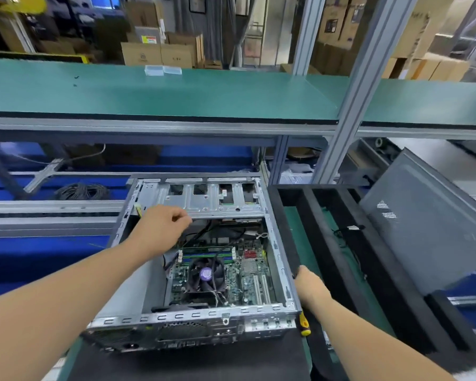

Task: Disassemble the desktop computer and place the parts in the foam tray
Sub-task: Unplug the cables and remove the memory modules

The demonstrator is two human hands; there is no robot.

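The open desktop case [279,243] lies on its side in front of me, with its green motherboard [248,273] and a black CPU fan [206,274] showing. My left hand [160,229] reaches into the case near the drive cage [204,199], its fingers curled and pinching something small by the black cables. My right hand [311,288] rests at the case's right wall and grips a yellow-and-black screwdriver [304,324], whose handle pokes out below the wrist. The black foam tray [338,254] lies just right of the case.
The grey side panel [429,232] leans at the right behind the tray. A green shelf [176,94] runs across above the bench, held by a grey post [349,105]. A coil of black cable [81,191] lies at the left. Cardboard boxes stand in the background.
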